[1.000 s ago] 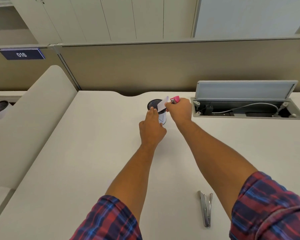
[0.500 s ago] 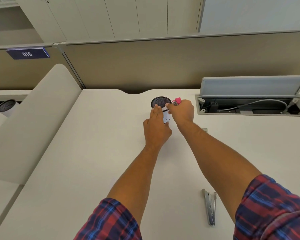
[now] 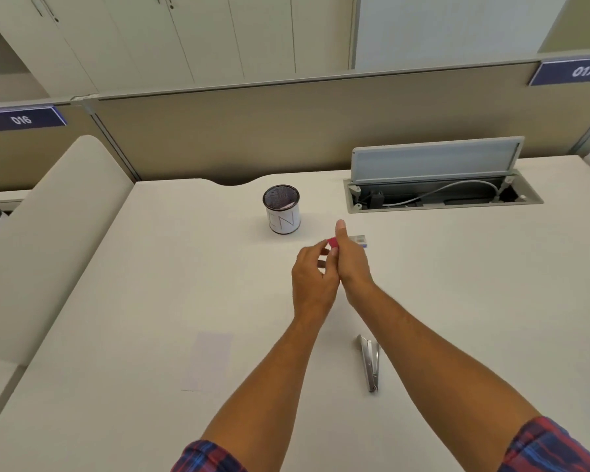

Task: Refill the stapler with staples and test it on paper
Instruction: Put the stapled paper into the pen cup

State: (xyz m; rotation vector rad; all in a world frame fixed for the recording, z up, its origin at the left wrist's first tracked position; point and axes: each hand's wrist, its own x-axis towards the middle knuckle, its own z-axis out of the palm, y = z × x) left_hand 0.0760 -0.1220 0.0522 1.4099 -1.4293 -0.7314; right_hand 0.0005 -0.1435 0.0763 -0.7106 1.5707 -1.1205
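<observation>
Over the desk (image 3: 150, 301), right grip (image 3: 349, 264) clasps pink stapler (image 3: 333, 242); left grip (image 3: 312, 277) loosely curled beside it.

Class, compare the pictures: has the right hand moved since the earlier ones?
Yes. The right hand, gripping the pink stapler, has drawn back from the pen cup toward the person and now sits apart from it.

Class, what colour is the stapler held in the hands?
Pink stapler; head view shows it.
</observation>
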